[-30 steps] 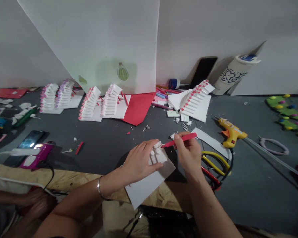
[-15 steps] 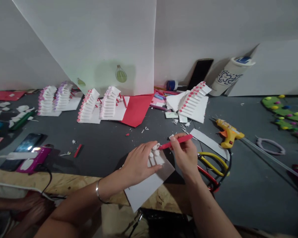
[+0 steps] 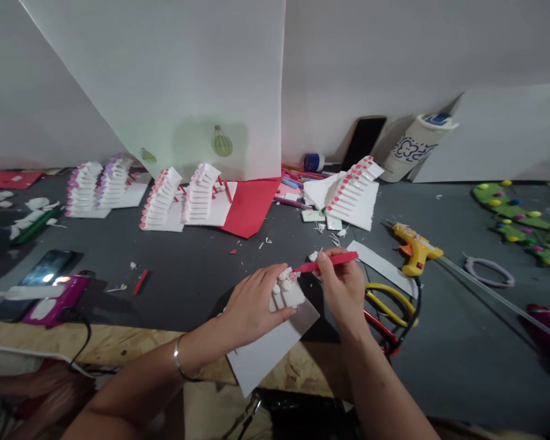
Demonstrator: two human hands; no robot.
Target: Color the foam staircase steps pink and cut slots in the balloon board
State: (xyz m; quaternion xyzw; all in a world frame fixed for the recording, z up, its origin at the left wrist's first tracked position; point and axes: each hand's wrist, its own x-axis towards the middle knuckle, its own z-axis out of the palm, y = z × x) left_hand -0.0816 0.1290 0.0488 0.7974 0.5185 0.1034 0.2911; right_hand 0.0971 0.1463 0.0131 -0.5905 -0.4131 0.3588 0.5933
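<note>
My left hand (image 3: 250,302) grips a small white model (image 3: 294,297) made of a flat base with white sticks ending in round knobs. One knob bears pink-red marks. In my right hand (image 3: 341,287) is a pink-red marker (image 3: 347,258), held like a pen and pointing left, its tip at or very near the marked knob. Beneath the model lies a white sheet (image 3: 268,360) that hangs over the table's front edge. My left fingers cover part of the model.
Similar models with coloured tips (image 3: 160,198) stand at the back, beside red card (image 3: 252,208). Rightward lie a yellow glue gun (image 3: 415,247), yellow-handled pliers (image 3: 389,299) and a cup (image 3: 419,150). Phone (image 3: 50,269) and power bank (image 3: 59,299) sit left. Another person's hands (image 3: 55,391) show lower left.
The marker's tip has shifted slightly on the knobs, and pink-red marks now show on one knob. My left hand keeps its hold. The whole view has shifted a little.
</note>
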